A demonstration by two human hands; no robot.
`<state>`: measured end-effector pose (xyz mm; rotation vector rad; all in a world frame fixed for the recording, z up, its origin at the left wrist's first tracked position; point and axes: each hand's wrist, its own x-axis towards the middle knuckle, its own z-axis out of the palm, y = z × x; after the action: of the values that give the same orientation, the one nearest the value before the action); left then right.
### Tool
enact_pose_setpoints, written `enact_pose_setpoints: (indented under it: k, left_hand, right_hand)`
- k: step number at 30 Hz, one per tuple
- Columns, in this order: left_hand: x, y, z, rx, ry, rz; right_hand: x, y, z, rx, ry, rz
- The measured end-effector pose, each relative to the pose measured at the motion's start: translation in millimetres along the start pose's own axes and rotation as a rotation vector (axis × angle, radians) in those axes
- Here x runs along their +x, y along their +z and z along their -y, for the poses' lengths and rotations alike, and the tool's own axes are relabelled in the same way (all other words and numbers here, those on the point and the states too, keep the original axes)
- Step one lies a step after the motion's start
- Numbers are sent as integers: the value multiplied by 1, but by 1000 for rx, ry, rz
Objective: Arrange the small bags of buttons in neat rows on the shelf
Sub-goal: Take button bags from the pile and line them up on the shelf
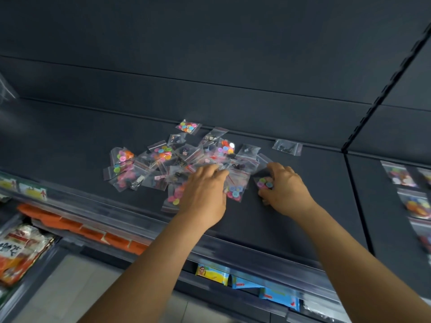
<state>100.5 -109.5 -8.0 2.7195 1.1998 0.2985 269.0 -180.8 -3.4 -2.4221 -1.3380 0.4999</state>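
Orange packets [79,227], blue packs [277,294] on lower shelf, snack bag [21,250] at left

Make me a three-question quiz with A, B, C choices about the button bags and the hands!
1. Where does the lone bag of dark bits lie?
A. right of the heap, by the back wall
B. on the floor
C. under the left hand

2. What colour is the shelf?
A. white
B. dark grey
C. yellow

3. What is the right hand doing?
A. hanging idle
B. pinching a bag of coloured buttons
C. holding a box

Answers:
1 A: it sits apart from the heap of bags, near the wall.
2 B: the bare surface is dark grey.
3 B: its fingers curl round that bag.
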Motion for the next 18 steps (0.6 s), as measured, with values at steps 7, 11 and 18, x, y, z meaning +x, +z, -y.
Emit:
enact_pose_setpoints:
  k: [7, 11, 18]
  left_hand:
    - [11, 8, -15, -13, 84, 29]
    - [18, 14, -11, 16, 23, 39]
    - [26, 8, -21, -46, -32, 38]
  right_hand:
    - [3, 0, -5, 110, -12, -26]
    - [0, -3, -8, 185, -47, -82]
    - [-5, -2, -6, 446, -7, -39]
